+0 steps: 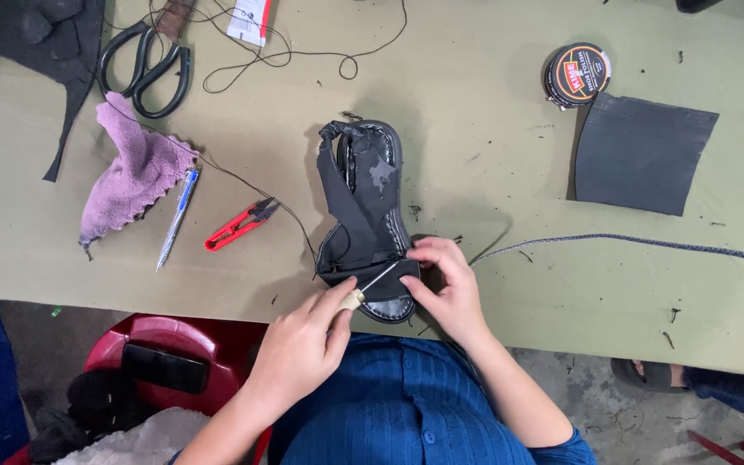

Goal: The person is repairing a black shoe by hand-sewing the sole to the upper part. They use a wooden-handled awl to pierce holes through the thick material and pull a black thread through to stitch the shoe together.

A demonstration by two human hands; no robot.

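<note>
Scissors (146, 69), purple cloth (131, 168), pen (178, 218), red thread snips (241, 224) lie well left of grip. Left hand (299, 349) pinches awl (370, 284), fingers closed round handle, tip on black sandal (368, 215) heel strap. Right hand (445, 284) just beside, fingers curled, pressing strap down. Polish tin (576, 75), dark rubber sheet (643, 152) far right on green table (492, 172).

The sandal (370, 215) looks like matt black leather with a glossy sole edge. The awl (374, 282) has a shiny metal shaft. Table (492, 172) cover is dull olive cloth; the purple rag (131, 168) is fuzzy terry, and the snips (238, 224) have red plastic handles.
</note>
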